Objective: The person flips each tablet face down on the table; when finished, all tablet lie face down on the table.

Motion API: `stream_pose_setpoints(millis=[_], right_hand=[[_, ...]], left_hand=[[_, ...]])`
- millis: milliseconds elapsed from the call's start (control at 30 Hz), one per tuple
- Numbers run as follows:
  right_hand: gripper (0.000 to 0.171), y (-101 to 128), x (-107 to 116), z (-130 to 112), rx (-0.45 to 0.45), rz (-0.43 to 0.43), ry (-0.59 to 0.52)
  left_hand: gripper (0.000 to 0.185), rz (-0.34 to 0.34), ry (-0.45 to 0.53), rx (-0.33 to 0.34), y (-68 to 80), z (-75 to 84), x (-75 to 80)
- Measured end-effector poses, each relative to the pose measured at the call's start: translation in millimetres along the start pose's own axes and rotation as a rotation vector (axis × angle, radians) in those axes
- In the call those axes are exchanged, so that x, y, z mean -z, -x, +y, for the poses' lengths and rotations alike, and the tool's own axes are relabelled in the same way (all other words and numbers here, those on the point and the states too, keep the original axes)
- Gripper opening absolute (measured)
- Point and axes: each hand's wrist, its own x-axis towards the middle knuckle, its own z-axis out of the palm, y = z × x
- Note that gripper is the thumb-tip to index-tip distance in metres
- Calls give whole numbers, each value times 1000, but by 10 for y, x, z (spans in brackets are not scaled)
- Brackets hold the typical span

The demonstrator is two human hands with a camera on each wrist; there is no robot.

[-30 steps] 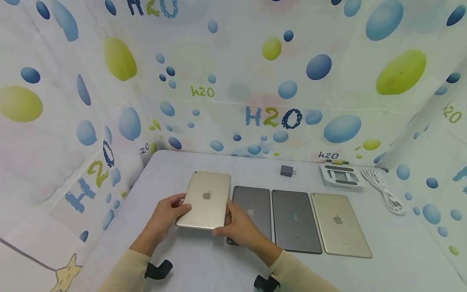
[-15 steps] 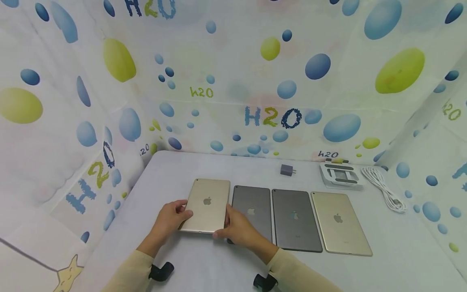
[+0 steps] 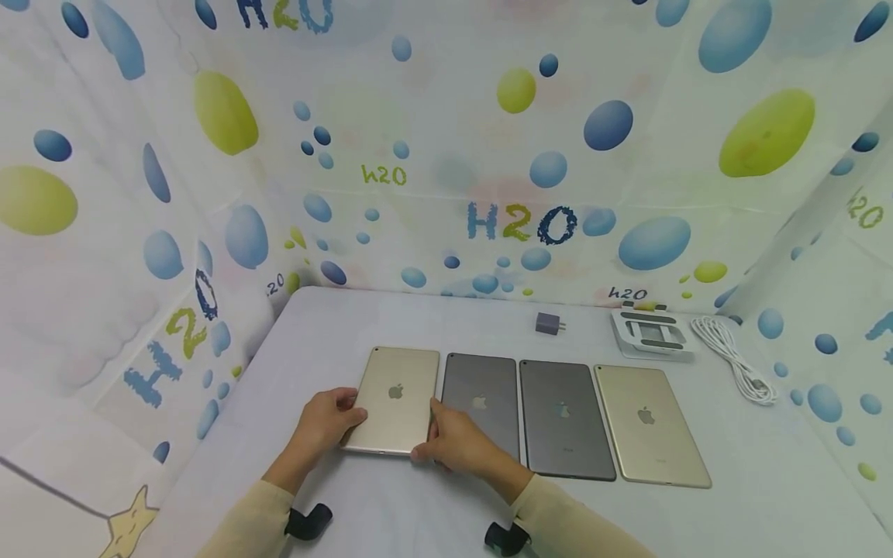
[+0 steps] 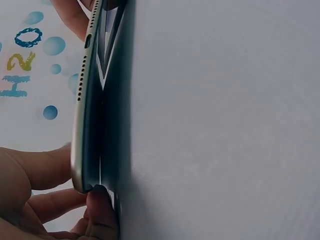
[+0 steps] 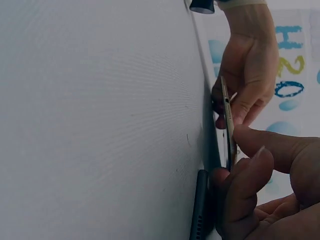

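Note:
A gold tablet [image 3: 398,422], back side up, is gripped by both hands at the left of the white table. My left hand [image 3: 324,422] holds its left edge, thumb on top and fingers underneath. At the near right corner, my right hand [image 3: 463,446] pinches the tablet between thumb and fingers. The left wrist view shows the port edge [image 4: 80,125] tilted, with a narrow shadowed gap to the cloth. Right beside it lies a dark grey tablet [image 3: 488,387], partly covered by the right hand. Another grey tablet [image 3: 568,426] and a second gold tablet [image 3: 656,426] continue the row.
Behind the row are a dark charger plug [image 3: 548,325], a grey-and-white folding stand [image 3: 652,337] and a coiled white cable [image 3: 732,360]. A bubble-printed curtain [image 3: 432,101] encloses the table at the back and sides. Black wrist mounts [image 3: 309,522] hang below the sleeves.
Both hands have lowered the gold tablet toward the table and brought it slightly nearer, leaving it flatter and in line with the row. The other tablets stay put.

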Motion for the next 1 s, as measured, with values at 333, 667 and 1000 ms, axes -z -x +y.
stream_pose_setpoints(millis=[333,667,1000], right_hand=[[78,57,23,-21,-21,-17,3],[73,90,59,-32,8,-17,-67],[54,356,554,89,133,-33,-102]], left_hand=[[49,14,-87,2,66,45,4],[51,6,-134,-18,76,59,86],[59,40,-133,-144,71,0,226]])
